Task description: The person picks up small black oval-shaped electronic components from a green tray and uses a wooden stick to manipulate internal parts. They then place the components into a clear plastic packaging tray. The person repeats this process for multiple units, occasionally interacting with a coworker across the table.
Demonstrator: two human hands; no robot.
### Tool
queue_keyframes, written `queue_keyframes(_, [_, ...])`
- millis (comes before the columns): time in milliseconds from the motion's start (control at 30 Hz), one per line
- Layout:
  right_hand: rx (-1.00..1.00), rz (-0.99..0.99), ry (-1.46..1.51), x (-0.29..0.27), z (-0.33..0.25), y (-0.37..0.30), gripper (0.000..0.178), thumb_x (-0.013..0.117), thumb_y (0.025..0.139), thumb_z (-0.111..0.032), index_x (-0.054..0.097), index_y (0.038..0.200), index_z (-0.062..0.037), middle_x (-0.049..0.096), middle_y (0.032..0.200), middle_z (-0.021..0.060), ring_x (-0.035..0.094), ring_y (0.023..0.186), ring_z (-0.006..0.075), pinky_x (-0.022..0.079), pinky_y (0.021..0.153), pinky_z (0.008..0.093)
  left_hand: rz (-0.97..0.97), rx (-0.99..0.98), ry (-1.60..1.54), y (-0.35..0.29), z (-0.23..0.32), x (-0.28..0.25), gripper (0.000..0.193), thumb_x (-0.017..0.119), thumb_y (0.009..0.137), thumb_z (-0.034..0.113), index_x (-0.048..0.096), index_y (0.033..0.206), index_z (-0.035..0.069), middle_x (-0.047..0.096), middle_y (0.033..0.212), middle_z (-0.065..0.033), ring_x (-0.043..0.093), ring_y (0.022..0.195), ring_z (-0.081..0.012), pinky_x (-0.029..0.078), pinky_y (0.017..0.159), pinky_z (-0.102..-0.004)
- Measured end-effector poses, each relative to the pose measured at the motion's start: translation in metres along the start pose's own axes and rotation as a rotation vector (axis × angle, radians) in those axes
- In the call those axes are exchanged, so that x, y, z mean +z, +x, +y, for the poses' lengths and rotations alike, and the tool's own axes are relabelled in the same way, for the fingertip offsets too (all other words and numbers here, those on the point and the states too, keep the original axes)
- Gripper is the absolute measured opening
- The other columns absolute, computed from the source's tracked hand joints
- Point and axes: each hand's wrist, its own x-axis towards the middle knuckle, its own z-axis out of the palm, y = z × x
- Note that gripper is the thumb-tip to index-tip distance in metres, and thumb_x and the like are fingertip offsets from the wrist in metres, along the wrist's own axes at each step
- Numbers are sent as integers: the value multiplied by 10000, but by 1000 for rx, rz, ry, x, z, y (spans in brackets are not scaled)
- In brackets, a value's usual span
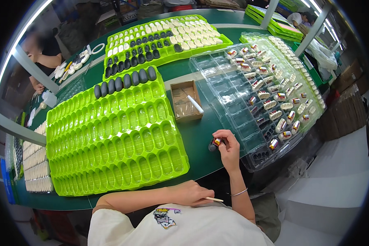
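Observation:
My left hand [191, 193] is closed around a thin pale stick [213, 199] in front of my shirt, near the table's front edge. Over the green tabletop, my right hand [228, 148] pinches a small dark part with a shiny red-and-gold piece [216, 142] on it; my fingers partly hide it. To the right of that hand lies a clear plastic tray [233, 102] with cream and dark housings, many bearing red-and-gold pieces. A bright green tray [119, 135] on the left has several black oval shells [127, 81] along its far row; its other visible pockets hold none.
An open cardboard box [186, 100] with a white tube [195, 104] stands between the trays. Farther back, another green tray [172, 53] holds white and black parts. A metal post [35, 71] rises at left. Another person's hand [39, 88] shows at far left.

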Motion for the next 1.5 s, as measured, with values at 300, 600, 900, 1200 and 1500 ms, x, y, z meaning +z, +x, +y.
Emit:
queue_keyframes(300, [-267, 37, -607, -61, -62, 8, 217, 491, 665, 110, 568, 812, -30, 561, 893, 82, 530, 870, 251, 422, 766, 321, 37, -21, 67, 5, 3, 2, 90, 596, 770, 153, 563, 817, 85, 554, 582, -55, 551, 475, -214, 435, 418, -324])
queue_keyframes(600, [-75, 131, -893, -102, -47, -4, 207, 497, 690, 79, 586, 844, -29, 559, 913, 93, 518, 897, 260, 404, 795, 349, 16, -20, 85, 8, 3, 3, 87, 602, 766, 152, 565, 816, 92, 558, 580, -49, 551, 479, -203, 439, 426, -312])
queue_keyframes(900, [-87, 157, -782, -74, -58, 3, 231, 487, 685, 98, 598, 839, -33, 568, 919, 102, 538, 845, 273, 433, 738, 348, 19, -6, 39, 2, 2, 1, 129, 544, 822, 211, 524, 833, 84, 556, 612, -61, 548, 506, -236, 439, 436, -339])
queue_keyframes(1200, [-65, -295, -366, 32, -18, -7, 120, 522, 722, 70, 595, 758, -17, 583, 719, 86, 562, 675, 211, 434, 605, 281, 24, 46, 39, -5, -2, 3, 165, 471, 865, 222, 476, 835, 60, 532, 598, -100, 529, 511, -295, 423, 450, -376])
queue_keyframes(1500, [-120, -321, -357, 27, -16, -6, 116, 516, 723, 73, 595, 743, -9, 576, 686, 82, 548, 637, 193, 428, 579, 272, 63, 29, 1, -5, 4, 1, 232, 448, 877, 254, 448, 772, 47, 514, 551, -116, 508, 488, -307, 398, 434, -387])
